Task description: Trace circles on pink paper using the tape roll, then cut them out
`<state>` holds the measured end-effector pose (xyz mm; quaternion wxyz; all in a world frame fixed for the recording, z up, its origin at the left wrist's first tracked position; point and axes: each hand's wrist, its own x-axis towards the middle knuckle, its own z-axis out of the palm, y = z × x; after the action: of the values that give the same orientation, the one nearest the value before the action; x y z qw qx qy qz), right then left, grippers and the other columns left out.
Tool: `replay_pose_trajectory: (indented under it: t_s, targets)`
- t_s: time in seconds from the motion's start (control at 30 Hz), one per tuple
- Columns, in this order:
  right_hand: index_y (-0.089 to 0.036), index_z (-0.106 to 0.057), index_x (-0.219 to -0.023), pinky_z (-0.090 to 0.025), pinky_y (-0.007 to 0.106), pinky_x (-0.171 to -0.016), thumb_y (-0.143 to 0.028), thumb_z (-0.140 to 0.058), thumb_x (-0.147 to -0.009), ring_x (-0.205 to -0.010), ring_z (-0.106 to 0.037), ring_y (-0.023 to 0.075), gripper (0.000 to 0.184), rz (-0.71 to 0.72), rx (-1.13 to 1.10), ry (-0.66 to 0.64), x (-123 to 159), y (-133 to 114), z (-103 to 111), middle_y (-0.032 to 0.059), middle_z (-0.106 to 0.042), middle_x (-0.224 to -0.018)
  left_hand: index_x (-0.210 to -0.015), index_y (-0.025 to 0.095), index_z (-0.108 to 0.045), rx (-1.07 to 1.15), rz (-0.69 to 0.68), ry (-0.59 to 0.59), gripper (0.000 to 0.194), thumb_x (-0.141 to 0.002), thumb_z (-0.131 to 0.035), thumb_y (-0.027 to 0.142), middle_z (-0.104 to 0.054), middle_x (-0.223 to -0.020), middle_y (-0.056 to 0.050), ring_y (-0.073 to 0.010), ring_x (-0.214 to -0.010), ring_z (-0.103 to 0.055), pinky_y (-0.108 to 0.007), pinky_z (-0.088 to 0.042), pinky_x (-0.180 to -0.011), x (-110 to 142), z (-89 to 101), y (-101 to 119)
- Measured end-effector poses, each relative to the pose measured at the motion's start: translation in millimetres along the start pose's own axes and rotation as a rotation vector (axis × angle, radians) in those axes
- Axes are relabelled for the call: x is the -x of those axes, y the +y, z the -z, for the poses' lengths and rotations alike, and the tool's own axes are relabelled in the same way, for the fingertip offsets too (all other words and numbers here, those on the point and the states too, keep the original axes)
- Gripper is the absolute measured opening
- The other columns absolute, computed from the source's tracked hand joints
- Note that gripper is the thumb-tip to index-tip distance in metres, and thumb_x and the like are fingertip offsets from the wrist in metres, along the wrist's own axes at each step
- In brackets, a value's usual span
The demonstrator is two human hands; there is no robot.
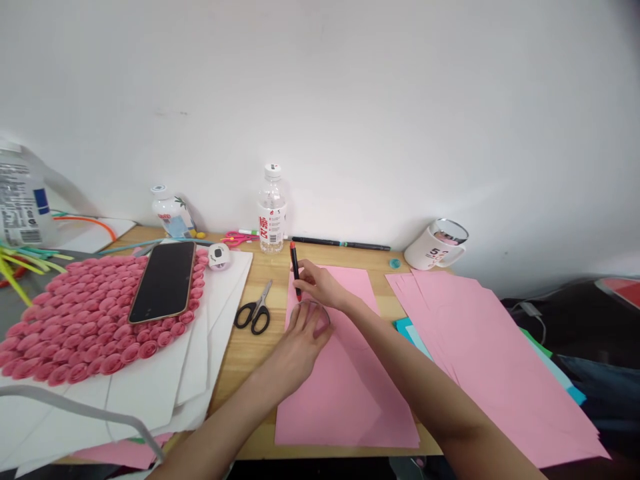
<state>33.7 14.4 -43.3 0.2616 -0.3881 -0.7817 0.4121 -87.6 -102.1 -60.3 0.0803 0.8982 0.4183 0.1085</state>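
Observation:
My right hand [324, 285] grips a black marker [295, 267] with a red end, held nearly upright. Its lower tip meets the rim of a clear round disc [323, 321] lying on a pink sheet of paper [345, 407]. Over that disc my left hand [303, 333] presses down with its fingertips, hiding much of it. Whether the disc is a lid or a template I cannot tell. Black-handled scissors [255, 313] lie just left of the pink sheet, points toward the wall.
Left: a phone [164, 280] on a panel of pink paper roses [95, 307], over white sheets [145, 400]. Along the wall: a plastic bottle [273, 220], a white bottle [173, 213], a long black pen [340, 244] and a tilted mug [435, 247]. Right: stacked pink paper [490, 360].

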Motion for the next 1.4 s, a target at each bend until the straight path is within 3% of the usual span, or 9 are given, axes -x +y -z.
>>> replay_pose_trajectory:
  t_s: [0.3,0.47,0.77,0.97,1.23,1.4]
  targets:
    - [-0.022,-0.047,-0.091,-0.046,0.028,-0.061,-0.03,-0.054,-0.077,-0.059,-0.056,0.0134,0.017,-0.125,-0.08,0.247,33.6,10.6,16.0,-0.0046,-0.057,-0.066,-0.125,0.018,-0.048,-0.001,-0.044,0.025,0.062,-0.07,-0.037,-0.008,-0.04,-0.133,-0.015,-0.0334,-0.135,-0.026,-0.051,-0.031,-0.106,-1.3,14.6,2.1]
    - [-0.022,-0.046,-0.086,-0.046,0.028,-0.056,-0.035,-0.056,-0.076,-0.057,-0.057,0.0151,0.02,-0.218,-0.047,0.394,52.2,18.9,14.9,-0.0049,-0.055,-0.061,-0.12,0.017,-0.046,-0.053,-0.073,0.022,0.059,-0.068,-0.034,-0.008,-0.044,-0.126,-0.012,-0.0292,-0.129,-0.033,-0.05,-0.034,-0.104,-2.5,17.4,4.0]
    - [-0.022,-0.044,-0.078,-0.05,0.033,-0.062,-0.039,-0.059,-0.073,-0.065,-0.063,0.02,0.023,-0.351,-0.097,0.652,89.1,4.3,0.5,0.0022,-0.063,-0.069,-0.116,0.015,-0.045,-0.016,-0.079,0.02,0.035,-0.086,-0.031,0.002,-0.045,-0.126,-0.011,-0.0247,-0.127,-0.033,-0.043,-0.034,-0.104,-7.8,13.5,-0.4]
    - [-0.021,-0.048,-0.073,-0.049,0.031,-0.063,-0.038,-0.059,-0.071,-0.065,-0.061,0.0192,0.02,-0.367,-0.111,0.813,106.4,-2.3,-16.6,0.0017,-0.061,-0.069,-0.105,0.018,-0.05,0.113,-0.015,-0.059,0.019,-0.094,-0.034,0.017,-0.052,-0.116,-0.007,-0.0206,-0.117,-0.041,-0.036,-0.041,-0.096,-16.2,26.5,2.1]
    - [-0.02,-0.057,-0.071,-0.05,0.031,-0.062,-0.037,-0.058,-0.072,-0.065,-0.061,0.0198,0.016,-0.339,-0.121,0.837,129.2,-11.0,-30.8,0.003,-0.065,-0.069,-0.106,0.016,-0.054,0.031,0.018,-0.158,0.025,-0.095,-0.033,0.019,-0.055,-0.112,-0.008,-0.0215,-0.11,-0.045,-0.036,-0.041,-0.092,-23.0,39.4,8.9]
    - [-0.021,-0.062,-0.069,-0.05,0.033,-0.07,-0.034,-0.054,-0.076,-0.068,-0.062,0.0205,0.017,-0.333,-0.09,0.793,140.7,-19.8,-35.3,0.0037,-0.068,-0.073,-0.1,0.014,-0.057,-0.053,0.027,-0.217,0.023,-0.092,-0.035,0.015,-0.056,-0.109,-0.01,-0.0219,-0.101,-0.048,-0.035,-0.043,-0.084,-28.0,44.4,11.7]
